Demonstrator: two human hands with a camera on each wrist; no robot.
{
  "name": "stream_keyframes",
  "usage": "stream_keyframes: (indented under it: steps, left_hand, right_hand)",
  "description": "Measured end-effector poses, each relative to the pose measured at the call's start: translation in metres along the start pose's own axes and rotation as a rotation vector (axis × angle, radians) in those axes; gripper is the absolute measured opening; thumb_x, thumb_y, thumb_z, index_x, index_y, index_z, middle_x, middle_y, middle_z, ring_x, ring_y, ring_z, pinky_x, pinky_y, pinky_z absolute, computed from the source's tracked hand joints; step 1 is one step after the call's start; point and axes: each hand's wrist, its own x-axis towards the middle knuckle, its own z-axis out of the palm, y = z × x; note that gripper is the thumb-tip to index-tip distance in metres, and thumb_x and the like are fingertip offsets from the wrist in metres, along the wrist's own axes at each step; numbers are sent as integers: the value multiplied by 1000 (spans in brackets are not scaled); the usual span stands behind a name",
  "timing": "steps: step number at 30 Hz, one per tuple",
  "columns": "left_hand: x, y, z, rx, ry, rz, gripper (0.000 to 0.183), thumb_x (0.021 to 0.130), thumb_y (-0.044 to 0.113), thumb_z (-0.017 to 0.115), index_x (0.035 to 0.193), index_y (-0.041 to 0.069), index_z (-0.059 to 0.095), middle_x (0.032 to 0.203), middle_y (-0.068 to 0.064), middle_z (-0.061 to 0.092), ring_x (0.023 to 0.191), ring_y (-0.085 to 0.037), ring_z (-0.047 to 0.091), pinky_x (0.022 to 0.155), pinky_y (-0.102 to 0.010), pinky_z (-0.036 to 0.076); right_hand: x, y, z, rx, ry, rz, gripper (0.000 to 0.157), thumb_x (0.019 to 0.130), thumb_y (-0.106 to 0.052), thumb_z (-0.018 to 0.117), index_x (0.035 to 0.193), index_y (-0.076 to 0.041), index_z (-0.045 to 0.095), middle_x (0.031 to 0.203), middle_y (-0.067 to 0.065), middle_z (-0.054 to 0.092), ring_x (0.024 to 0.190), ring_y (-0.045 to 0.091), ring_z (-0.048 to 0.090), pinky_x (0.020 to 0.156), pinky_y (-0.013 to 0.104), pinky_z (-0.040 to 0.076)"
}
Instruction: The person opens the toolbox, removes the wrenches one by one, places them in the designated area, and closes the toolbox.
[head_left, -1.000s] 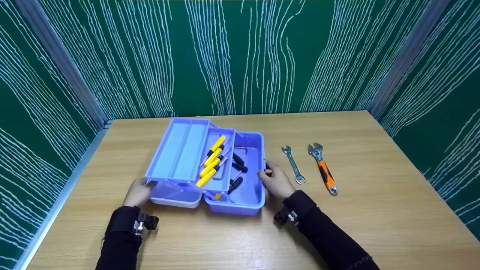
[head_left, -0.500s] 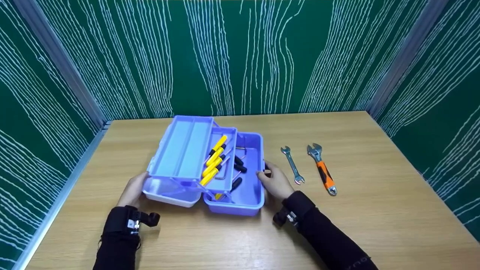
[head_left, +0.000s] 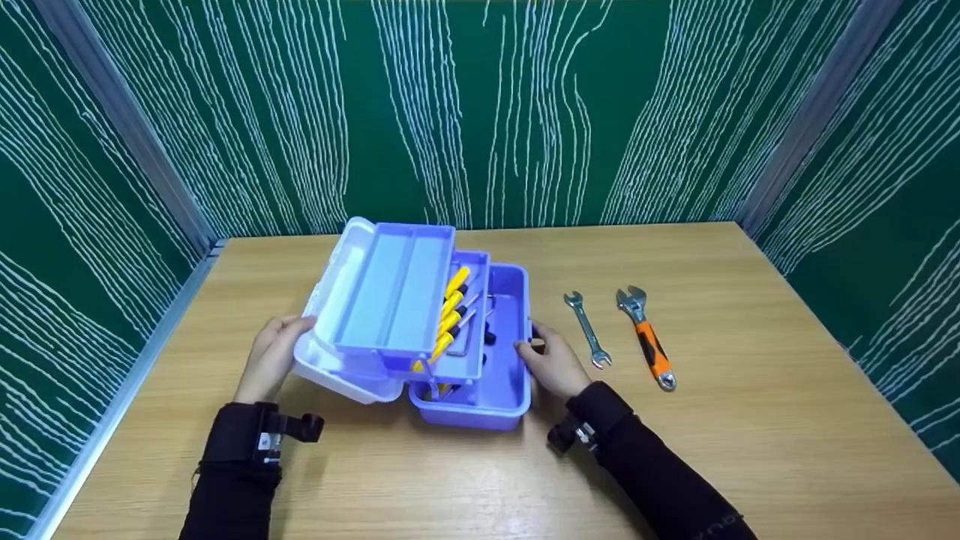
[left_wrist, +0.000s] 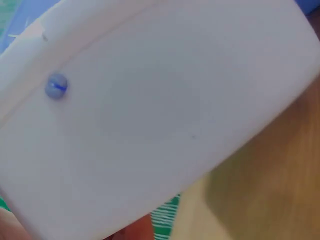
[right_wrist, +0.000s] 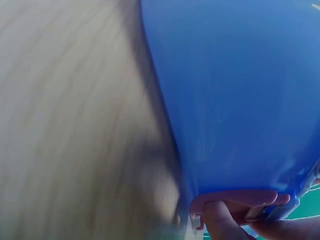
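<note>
A purple cantilever toolbox stands unfolded on the table, its whitish lid tilted up on the left. My left hand grips the lid's outer edge, thumb on top. In the left wrist view the lid fills most of the picture. My right hand holds the box's right side, with fingers at the pinkish latch in the right wrist view. The raised upper tray has bare compartments. Yellow-handled screwdrivers lie in the tray below it; black handles show partly in the bottom.
Right of the box lie an open-ended spanner and an adjustable wrench with an orange and black handle. Green walls with white lines enclose the wooden table at the back and sides.
My left hand has risen with the lid, which tilts up more steeply. Both trays have swung up and right, covering more of the bottom. My right hand stays in place.
</note>
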Motion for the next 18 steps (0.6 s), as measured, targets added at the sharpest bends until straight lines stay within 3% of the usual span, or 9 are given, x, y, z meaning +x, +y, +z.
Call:
stream_keyframes:
  steps: [3, 6, 10, 15, 18]
  left_hand:
    - [-5, 8, 4, 52, 1, 50, 57, 101, 35, 46, 141, -5, 38, 132, -20, 50, 104, -15, 56, 85, -20, 44]
    - [-9, 17, 10, 40, 6, 83, 61, 101, 37, 48, 144, -4, 34, 136, -24, 51, 112, -25, 58, 86, -22, 47]
    - [-15, 28, 22, 21, 22, 136, 66, 100, 41, 51, 145, -2, 32, 139, -24, 49, 122, -32, 55, 97, -33, 47]
    - [-22, 34, 36, 46, 25, 262, 64, 100, 39, 50, 147, -1, 31, 142, -23, 44, 124, -33, 50, 103, -48, 44]
    - [-24, 33, 44, 22, -9, 356, 57, 102, 28, 47, 149, 0, 30, 146, -22, 41, 126, -34, 48, 104, -52, 44]
  right_hand:
    - [0, 0, 0, -6, 4, 13, 56, 96, -14, 57, 145, 6, 39, 135, 26, 55, 112, 37, 64, 92, 41, 56]
    - [0, 0, 0, -5, 8, 18, 56, 96, -14, 57, 145, 6, 39, 136, 26, 55, 113, 38, 63, 93, 42, 55]
    - [0, 0, 0, 1, 3, 18, 56, 96, -14, 57, 145, 6, 39, 136, 26, 55, 113, 38, 63, 93, 42, 55]
    - [-1, 1, 0, 13, -2, 21, 55, 97, -15, 57, 145, 4, 41, 134, 24, 56, 111, 36, 64, 91, 40, 56]
    - [-1, 1, 0, 32, 2, 26, 53, 98, -16, 56, 145, 4, 41, 134, 24, 56, 110, 35, 64, 89, 39, 57]
